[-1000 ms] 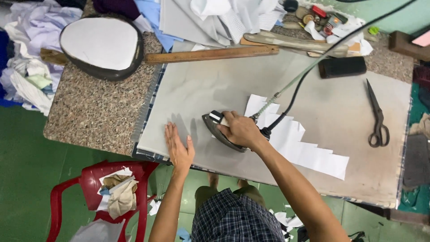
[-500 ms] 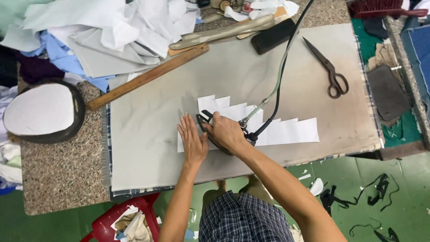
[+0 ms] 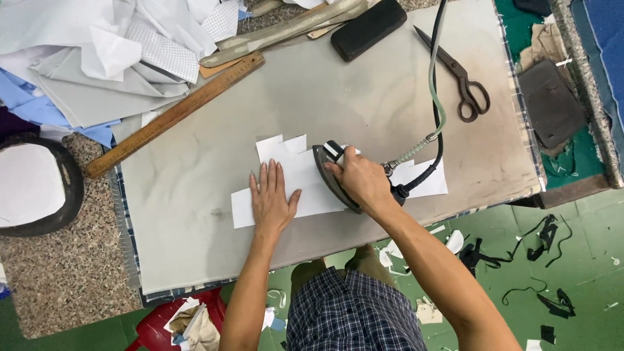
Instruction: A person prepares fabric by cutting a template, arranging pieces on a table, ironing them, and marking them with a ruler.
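Head view | right hand [image 3: 364, 182] closed around handle of iron [image 3: 331, 174], which sits on white fabric pieces [image 3: 292, 182] on the padded board [image 3: 195, 227] | left hand [image 3: 272, 201] flat, fingers spread, pressing fabric just beside iron.

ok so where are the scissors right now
In the head view the scissors lie on the grey ironing pad near its far right corner, right of the iron's cord and the black block, away from both hands.
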